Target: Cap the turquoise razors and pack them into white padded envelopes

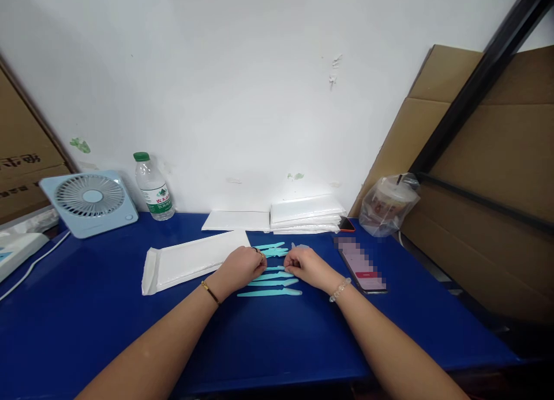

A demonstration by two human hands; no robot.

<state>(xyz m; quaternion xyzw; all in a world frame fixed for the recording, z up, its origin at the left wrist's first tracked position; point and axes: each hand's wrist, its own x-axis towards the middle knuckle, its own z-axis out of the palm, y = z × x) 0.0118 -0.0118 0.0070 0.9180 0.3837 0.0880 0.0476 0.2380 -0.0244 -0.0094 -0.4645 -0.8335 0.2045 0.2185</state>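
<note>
Several thin turquoise plastic tools [272, 292], knife-like in shape, lie roughly parallel across the blue table. Over their left ends is my left hand [243, 267], its fingers closed in a pinch. My right hand [306, 265] is pinched at their right ends, a short gap from the left one. Turquoise pieces show between the two hands, but whether the fingertips grip one is hidden. A long white padded envelope [186, 261] lies beside my left hand, its flap end pointing left.
White packets [303, 210] are stacked against the wall. A phone [361, 264] lies right of my right hand, near a bagged cup [389, 204]. At the left stand a blue fan [93, 198] and a bottle [154, 189]. Cardboard [489, 215] borders the right side.
</note>
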